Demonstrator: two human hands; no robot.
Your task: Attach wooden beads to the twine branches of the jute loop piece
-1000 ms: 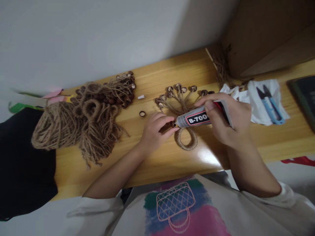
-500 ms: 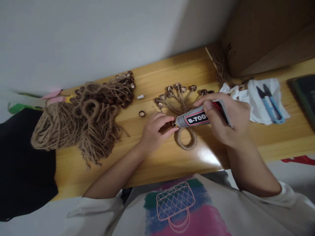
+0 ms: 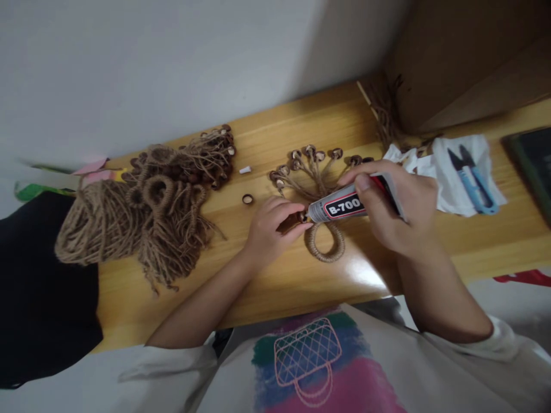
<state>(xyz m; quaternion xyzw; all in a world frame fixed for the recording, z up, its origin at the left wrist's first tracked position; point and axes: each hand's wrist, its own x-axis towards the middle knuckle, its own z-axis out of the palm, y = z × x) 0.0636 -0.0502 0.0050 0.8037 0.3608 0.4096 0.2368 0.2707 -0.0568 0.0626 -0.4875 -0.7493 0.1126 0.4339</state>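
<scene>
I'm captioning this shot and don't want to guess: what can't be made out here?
All in the head view:
- End of the label on the grey tube: covered by the right hand.
- Most of the brown piece: hidden by the left hand's fingers.
- Whether anything leaves the tube's tip: too small.
- Full shape of the dark flat object: cut off by the right edge.

- Sm. craft workspace; home or workshop, can't tell.
- My wood tbl. (image 3: 267,287) runs along a plain wall (image 3: 172,69), far side.
- Jute twine (image 3: 97,223), lots, left.
- Twine ring (image 3: 326,257) nr. me, centre.
- Glue tube (image 3: 340,207) in my right hand (image 3: 402,212), mid-tbl.
- Blue-handled snips (image 3: 477,186) on white tissue/cloth (image 3: 445,192), right.
- Big brown box (image 3: 465,57), far right.
</scene>
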